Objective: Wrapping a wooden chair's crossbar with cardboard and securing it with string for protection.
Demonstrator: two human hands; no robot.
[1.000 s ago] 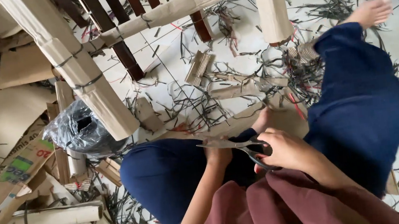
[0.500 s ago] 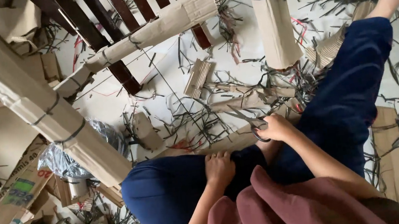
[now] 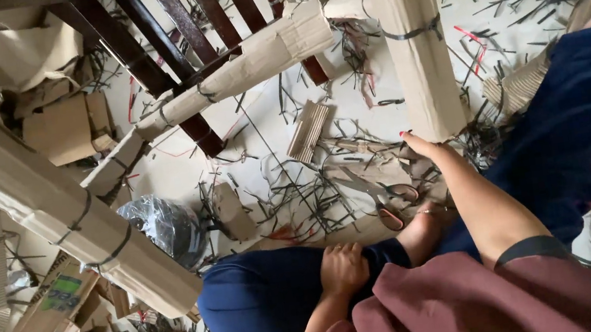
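I sit on the floor in dark blue trousers. My left hand [image 3: 342,267] rests flat on my left knee [image 3: 268,301] and holds nothing. My right hand [image 3: 422,146] reaches forward, fingers stretched out, and touches the bottom end of a cardboard-wrapped chair leg [image 3: 413,41]. A pair of scissors [image 3: 383,194] lies on the floor just left of my right forearm, with no hand on it. Dark strapping bands tie the cardboard around the leg.
A wooden chair with dark slats [image 3: 168,30] stands ahead, its rails wrapped in cardboard [image 3: 243,69]. Another wrapped beam [image 3: 63,214] crosses at the left. A roll in plastic film [image 3: 165,227], cardboard scraps [image 3: 310,129] and cut black strapping litter the tiled floor.
My right hand carried the scissors forward, set them down on the floor and moved on to the wrapped leg. My left hand stayed on the knee. The view tilted up.
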